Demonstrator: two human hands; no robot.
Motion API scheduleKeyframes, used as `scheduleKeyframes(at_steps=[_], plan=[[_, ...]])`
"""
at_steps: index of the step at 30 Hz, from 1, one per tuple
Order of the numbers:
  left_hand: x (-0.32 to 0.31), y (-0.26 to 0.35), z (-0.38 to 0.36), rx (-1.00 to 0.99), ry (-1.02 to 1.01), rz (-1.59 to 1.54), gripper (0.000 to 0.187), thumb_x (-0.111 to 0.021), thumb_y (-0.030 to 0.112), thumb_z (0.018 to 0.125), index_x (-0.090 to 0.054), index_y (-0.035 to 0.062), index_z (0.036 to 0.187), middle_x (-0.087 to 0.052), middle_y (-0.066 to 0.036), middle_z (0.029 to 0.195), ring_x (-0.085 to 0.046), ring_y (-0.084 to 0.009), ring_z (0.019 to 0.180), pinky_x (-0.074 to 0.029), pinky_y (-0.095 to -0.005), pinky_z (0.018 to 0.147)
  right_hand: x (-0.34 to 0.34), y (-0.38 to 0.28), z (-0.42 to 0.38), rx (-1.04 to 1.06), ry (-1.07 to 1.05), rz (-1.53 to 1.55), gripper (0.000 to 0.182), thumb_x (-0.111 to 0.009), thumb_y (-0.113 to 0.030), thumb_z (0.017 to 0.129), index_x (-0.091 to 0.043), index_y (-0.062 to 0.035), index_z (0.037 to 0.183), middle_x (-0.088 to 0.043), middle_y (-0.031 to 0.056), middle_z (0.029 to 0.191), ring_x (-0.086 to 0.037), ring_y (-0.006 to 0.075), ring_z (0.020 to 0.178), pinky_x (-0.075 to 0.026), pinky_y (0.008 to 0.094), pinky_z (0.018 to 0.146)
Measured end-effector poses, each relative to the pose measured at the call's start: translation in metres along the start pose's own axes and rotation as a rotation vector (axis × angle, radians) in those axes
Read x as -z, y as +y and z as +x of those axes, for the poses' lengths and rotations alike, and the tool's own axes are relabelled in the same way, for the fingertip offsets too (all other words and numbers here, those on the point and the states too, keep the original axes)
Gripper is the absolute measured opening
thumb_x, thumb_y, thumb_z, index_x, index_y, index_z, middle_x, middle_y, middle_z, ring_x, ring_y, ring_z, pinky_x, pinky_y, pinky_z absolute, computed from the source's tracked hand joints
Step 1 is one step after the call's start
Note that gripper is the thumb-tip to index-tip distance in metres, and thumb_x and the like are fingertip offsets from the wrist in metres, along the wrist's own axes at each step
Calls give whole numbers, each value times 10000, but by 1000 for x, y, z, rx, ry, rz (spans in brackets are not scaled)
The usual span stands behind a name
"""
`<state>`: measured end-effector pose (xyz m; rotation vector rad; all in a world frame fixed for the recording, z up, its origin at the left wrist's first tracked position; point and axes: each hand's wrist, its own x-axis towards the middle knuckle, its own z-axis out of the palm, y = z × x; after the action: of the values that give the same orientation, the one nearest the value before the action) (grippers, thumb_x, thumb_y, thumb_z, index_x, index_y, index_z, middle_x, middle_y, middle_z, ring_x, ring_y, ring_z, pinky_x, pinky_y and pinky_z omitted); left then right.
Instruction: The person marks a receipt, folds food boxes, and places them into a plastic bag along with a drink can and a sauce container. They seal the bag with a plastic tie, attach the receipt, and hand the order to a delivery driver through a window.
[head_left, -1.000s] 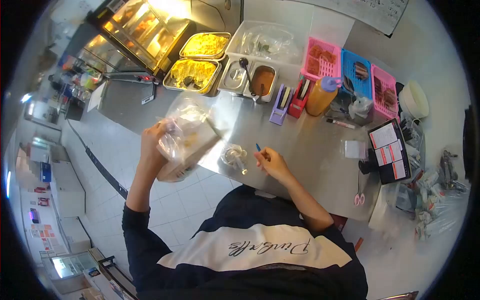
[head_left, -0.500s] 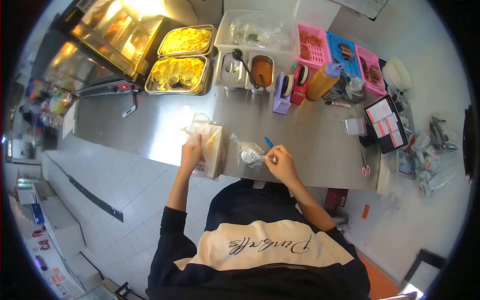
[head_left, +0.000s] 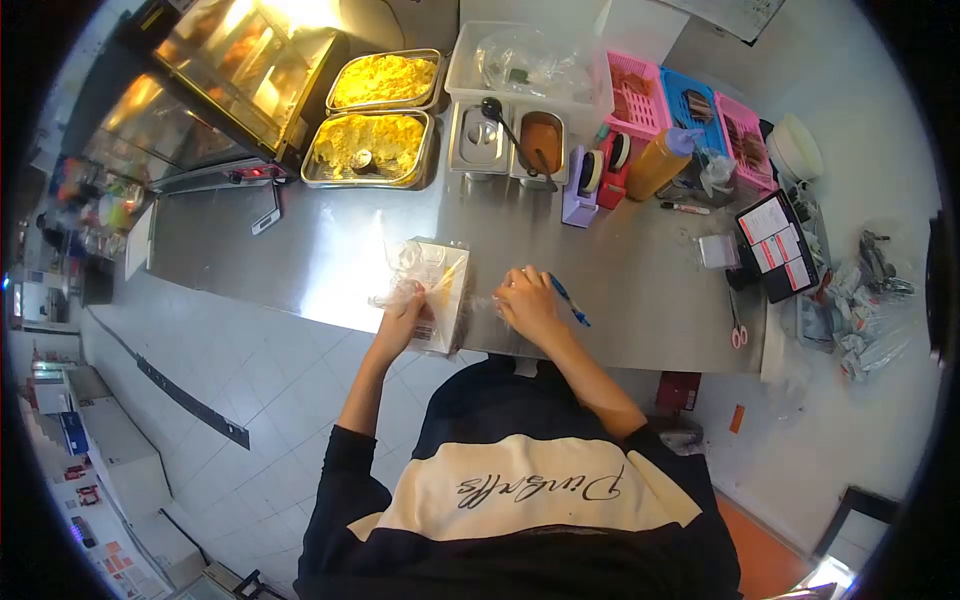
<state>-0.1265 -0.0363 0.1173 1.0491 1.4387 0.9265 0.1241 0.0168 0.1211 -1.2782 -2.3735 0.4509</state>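
Observation:
My left hand (head_left: 402, 316) is closed on crumpled clear plastic (head_left: 412, 262) at the left side of a white box (head_left: 450, 290). The box lies near the counter's front edge, with printing on its face and the plastic spread over part of it. Right of the box, my right hand (head_left: 530, 305) has its fingers bent and drawn together at a thin piece of clear plastic bag (head_left: 484, 303). What lies beneath that palm is hidden. A blue pen (head_left: 570, 300) rests on the counter just beyond the right hand.
On the steel counter (head_left: 640, 290), trays of yellow food (head_left: 367, 145), steel pans (head_left: 481, 140), tape dispensers (head_left: 582, 190) and a sauce bottle (head_left: 662, 165) stand at the back. A tablet (head_left: 775, 245) and scissors (head_left: 738, 325) are at the right. A heated display case (head_left: 240, 80) stands at back left.
My right hand has moved left and slightly up, toward the box. The small round container in clear plastic beside it is no longer visible. More of the blue pen shows now.

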Motion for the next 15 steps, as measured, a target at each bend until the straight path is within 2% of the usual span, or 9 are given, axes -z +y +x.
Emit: scheduleKeyframes(at_steps=[2,3,5,6,8,9,11,15], plan=[[-3,11,-6,-53,81,158,197,-448,187,959,-515,20,1038,-586,-66,840,-585,-152,775,-472,-298,696,-4,2,3,-15,-173,-29,159,-638,-162,826,-697,-105,961,-617,51,985,-532,284,936,-418,386,833],[-4,17,-9,-80,121,235,191,-461,160,948,-517,13,1057,-594,-83,864,-590,-174,798,-473,-307,720,-11,6,4,-32,-75,123,137,-646,-163,822,-702,-98,928,-619,48,961,-543,263,901,-427,371,805],[7,-6,-1,-424,183,490,216,-506,101,885,-526,0,1075,-600,-125,915,-587,-241,825,-473,-326,746,-22,19,3,-70,119,422,107,-662,-165,816,-713,-84,863,-624,42,914,-564,222,832,-445,341,748],[7,-1,1,-599,210,614,244,-529,71,853,-531,-7,1084,-603,-146,940,-586,-274,838,-473,-335,760,-16,23,3,-147,62,551,106,-673,-162,811,-710,-77,861,-626,35,882,-561,191,789,-445,320,716],[14,12,-2,-616,112,800,311,-560,56,782,-542,-12,1086,-600,-167,968,-568,-317,898,-470,-352,783,-1,31,4,-300,-54,807,109,-695,-156,801,-704,-63,858,-629,22,817,-557,130,704,-445,277,652],[16,23,-3,-624,63,895,347,-576,48,747,-547,-14,1087,-599,-178,981,-559,-338,928,-468,-360,795,-2,39,4,-294,-41,835,118,-703,-153,800,-699,-57,870,-626,13,792,-543,108,678,-438,259,630],[17,11,6,-597,35,773,422,-618,90,718,-543,-18,1119,-617,-179,979,-593,-337,916,-481,-365,806,-10,53,3,-282,-18,893,140,-717,-148,800,-690,-47,892,-621,-6,744,-517,63,625,-425,224,588],[12,-26,22,-471,14,454,519,-628,114,752,-491,-45,1227,-642,-176,961,-635,-289,879,-495,-343,791,11,46,9,-399,-3,1174,157,-696,-137,829,-671,-53,959,-619,-23,762,-533,60,653,-421,204,630]])
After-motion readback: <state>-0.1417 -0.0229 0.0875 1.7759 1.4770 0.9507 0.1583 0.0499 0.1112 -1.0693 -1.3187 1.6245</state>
